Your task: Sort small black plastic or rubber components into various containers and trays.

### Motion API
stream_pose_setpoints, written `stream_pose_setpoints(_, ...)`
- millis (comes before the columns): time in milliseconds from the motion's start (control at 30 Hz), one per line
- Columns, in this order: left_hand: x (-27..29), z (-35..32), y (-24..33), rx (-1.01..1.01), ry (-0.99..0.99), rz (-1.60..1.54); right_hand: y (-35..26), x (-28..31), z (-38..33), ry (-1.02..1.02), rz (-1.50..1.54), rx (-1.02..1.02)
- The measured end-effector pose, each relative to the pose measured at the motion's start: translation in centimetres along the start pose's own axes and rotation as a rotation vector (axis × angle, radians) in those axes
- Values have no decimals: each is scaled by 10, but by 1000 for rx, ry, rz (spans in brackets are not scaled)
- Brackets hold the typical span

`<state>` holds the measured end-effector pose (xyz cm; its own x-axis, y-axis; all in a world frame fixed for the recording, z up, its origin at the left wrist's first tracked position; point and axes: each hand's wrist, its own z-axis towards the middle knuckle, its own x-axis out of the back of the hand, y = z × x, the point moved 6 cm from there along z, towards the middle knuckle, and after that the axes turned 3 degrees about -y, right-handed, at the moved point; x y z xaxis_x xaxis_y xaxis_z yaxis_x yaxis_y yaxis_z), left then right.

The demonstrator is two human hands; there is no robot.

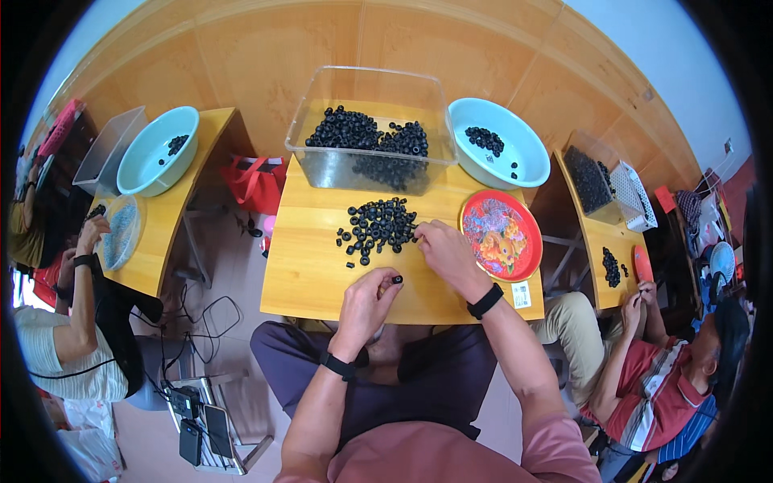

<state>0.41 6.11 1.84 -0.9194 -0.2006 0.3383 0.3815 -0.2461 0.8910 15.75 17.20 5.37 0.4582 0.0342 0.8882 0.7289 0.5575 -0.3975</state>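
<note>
My left hand (pixel 366 302) is closed around one small black ring (pixel 397 279), which I hold between the thumb and the fingers (pixel 385 283) just above the near part of the tabletop (pixel 310 282). My right hand (pixel 447 251) lies a little further, its fingers curled and nearly closed, touching the right edge of the loose pile of black rings (pixel 378 225); I cannot tell if it already holds one. Just to the right of this hand there is a red patterned plate (pixel 501 235). Behind the pile stands a clear plastic box (pixel 370 133) with many more rings, and beside it a light blue bowl (pixel 499 145).
</note>
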Motion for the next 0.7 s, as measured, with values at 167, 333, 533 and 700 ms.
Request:
stream_pose_setpoints(167,0,0,-2,5,9,-19,-2,-8,-2,-97,-67,-16)
stream_pose_setpoints(333,0,0,-3,-4,18,-14,-11,-2,-3,-37,-59,-3)
stream_pose_setpoints(533,-2,1,1,-11,20,-4,5,-12,-1,-73,-78,-5)
stream_pose_setpoints(700,-1,0,-2,11,23,6,-6,-9,-7,-75,-14,24)
